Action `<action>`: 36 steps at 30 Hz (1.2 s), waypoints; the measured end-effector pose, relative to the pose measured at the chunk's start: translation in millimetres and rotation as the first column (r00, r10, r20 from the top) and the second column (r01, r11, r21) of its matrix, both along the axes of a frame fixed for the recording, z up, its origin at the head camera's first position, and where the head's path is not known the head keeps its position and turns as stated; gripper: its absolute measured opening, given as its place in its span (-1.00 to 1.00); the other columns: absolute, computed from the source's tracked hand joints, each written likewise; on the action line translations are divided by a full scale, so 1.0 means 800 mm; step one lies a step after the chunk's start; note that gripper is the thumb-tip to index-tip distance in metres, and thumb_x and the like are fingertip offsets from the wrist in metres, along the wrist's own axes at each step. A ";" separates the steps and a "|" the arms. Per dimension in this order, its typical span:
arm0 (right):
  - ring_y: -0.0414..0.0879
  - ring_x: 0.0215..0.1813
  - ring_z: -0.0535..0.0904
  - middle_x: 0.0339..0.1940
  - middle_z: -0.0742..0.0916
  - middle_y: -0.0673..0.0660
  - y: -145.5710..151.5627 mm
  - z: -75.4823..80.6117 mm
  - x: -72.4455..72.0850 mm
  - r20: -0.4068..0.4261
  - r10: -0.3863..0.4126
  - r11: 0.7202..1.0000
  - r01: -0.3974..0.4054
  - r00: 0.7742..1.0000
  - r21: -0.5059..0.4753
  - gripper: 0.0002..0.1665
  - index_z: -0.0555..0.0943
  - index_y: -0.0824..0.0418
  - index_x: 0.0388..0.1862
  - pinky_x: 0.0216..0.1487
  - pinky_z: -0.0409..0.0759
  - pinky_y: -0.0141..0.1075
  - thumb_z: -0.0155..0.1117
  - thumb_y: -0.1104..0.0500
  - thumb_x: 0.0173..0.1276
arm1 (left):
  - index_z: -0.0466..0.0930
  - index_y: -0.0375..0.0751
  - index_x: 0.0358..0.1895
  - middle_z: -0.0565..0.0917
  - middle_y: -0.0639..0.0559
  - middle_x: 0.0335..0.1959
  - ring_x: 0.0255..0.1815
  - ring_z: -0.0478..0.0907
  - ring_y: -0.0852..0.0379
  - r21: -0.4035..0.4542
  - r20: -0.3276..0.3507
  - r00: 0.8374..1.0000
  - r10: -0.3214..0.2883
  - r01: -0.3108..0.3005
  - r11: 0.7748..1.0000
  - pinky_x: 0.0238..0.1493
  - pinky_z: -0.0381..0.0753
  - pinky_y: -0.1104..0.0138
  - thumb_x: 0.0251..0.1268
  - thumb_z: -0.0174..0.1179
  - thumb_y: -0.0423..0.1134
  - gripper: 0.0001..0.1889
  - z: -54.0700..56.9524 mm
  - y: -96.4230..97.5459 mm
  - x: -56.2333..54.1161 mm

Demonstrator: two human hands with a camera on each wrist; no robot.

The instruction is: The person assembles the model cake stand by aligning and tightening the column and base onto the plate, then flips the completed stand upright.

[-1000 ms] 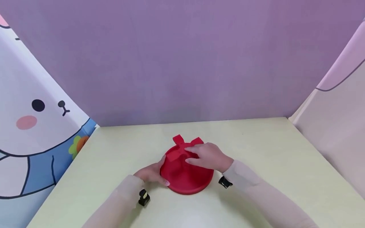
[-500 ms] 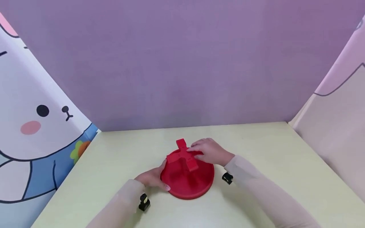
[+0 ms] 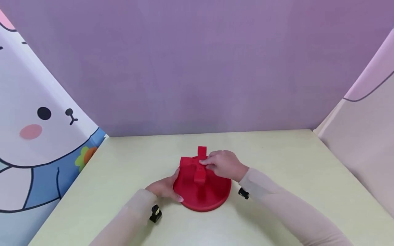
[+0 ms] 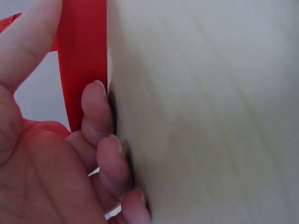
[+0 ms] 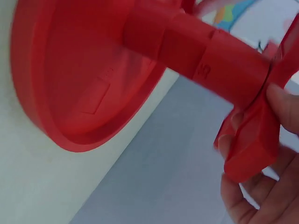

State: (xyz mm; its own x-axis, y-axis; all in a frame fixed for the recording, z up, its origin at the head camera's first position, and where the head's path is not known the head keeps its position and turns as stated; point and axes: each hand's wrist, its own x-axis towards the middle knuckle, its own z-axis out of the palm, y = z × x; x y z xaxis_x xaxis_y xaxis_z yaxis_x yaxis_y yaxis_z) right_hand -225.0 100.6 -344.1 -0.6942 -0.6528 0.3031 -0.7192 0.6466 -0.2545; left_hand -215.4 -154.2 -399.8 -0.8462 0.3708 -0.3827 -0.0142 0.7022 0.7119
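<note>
A red stand has a round dish-like base (image 3: 201,201), an upright column (image 5: 187,44) and a cross-shaped top (image 3: 199,176) with several block arms. It stands on the pale table. My left hand (image 3: 164,188) grips the base's left edge, thumb on the rim and fingers curled against its side; the left wrist view shows the red edge (image 4: 84,56) between them. With my right hand (image 3: 227,166) I hold the right-hand arm of the cross top. Thumb and fingers lie on either side of that arm (image 5: 252,144) in the right wrist view.
The pale table (image 3: 277,153) extends around the stand. A purple panel (image 3: 200,68) rises behind it. To the left stands a panel with a cartoon animal (image 3: 43,136), to the right a pale one (image 3: 363,147). Both sleeves have small black devices near the wrists.
The cross top has turned clockwise as seen from above, and my right hand has come to hold its right-hand arm. My left hand stays on the base, which keeps its place.
</note>
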 end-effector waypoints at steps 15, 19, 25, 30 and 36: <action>-0.22 -0.44 0.53 -0.49 0.70 -0.04 0.005 0.004 0.002 -0.094 -0.132 0.976 0.113 0.987 -0.184 -0.89 0.75 0.12 -0.32 -0.35 0.55 -0.39 0.30 0.16 0.28 | -0.21 -0.24 0.54 0.29 -0.13 0.34 0.32 0.22 -0.17 0.003 0.011 1.000 -0.011 0.010 1.000 0.05 0.54 0.00 -0.12 0.53 -0.22 0.22 -0.002 0.007 0.002; 0.08 0.11 0.54 0.01 0.69 0.15 0.008 0.017 -0.010 -0.098 0.009 1.000 -0.010 0.995 -0.010 -0.70 0.72 0.12 -0.03 0.06 0.55 -0.08 0.30 0.28 0.24 | -0.21 -0.21 0.54 0.32 -0.10 0.30 0.29 0.24 -0.13 0.031 0.011 1.000 -0.015 0.015 0.999 0.02 0.55 0.03 -0.13 0.53 -0.22 0.22 0.000 0.003 0.001; 0.25 0.31 0.37 0.18 0.61 0.21 0.011 0.024 -0.024 0.028 0.135 0.972 -0.138 0.990 0.192 -0.45 0.59 0.08 0.21 0.21 0.38 0.15 0.36 0.32 0.21 | -0.24 -0.23 0.54 0.32 -0.10 0.29 0.28 0.25 -0.12 0.034 0.011 1.000 -0.022 0.021 0.999 0.04 0.54 0.03 -0.12 0.52 -0.22 0.23 0.004 0.003 -0.002; 0.05 0.07 0.58 -0.04 0.71 0.09 0.013 0.025 -0.021 0.012 0.089 0.975 -0.090 0.996 0.205 -0.47 0.62 0.07 0.17 0.19 0.42 0.09 0.42 0.26 0.18 | -0.25 -0.22 0.54 0.27 -0.13 0.35 0.32 0.21 -0.16 -0.015 0.006 1.000 -0.006 0.006 1.000 0.06 0.53 0.00 -0.13 0.53 -0.20 0.24 0.008 0.004 0.000; -0.15 -0.29 0.61 -0.24 0.71 0.04 0.006 0.021 -0.008 0.029 0.008 0.978 -0.014 1.000 0.206 -0.45 0.62 0.07 0.18 -0.15 0.60 -0.27 0.45 0.18 0.16 | -0.23 -0.21 0.54 0.23 -0.15 0.39 0.35 0.16 -0.18 -0.015 0.012 1.000 0.014 -0.013 1.000 0.05 0.53 -0.02 -0.17 0.54 -0.20 0.26 0.004 0.002 0.002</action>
State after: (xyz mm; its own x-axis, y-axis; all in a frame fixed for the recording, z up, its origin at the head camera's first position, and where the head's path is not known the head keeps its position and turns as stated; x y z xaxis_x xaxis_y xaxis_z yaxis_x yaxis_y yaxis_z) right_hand -231.6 105.4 -327.4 -0.6930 -0.7068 0.1418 -0.7209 0.6794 -0.1367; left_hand -214.0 -152.8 -396.5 -0.8464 0.3535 -0.3984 -0.0322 0.7126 0.7008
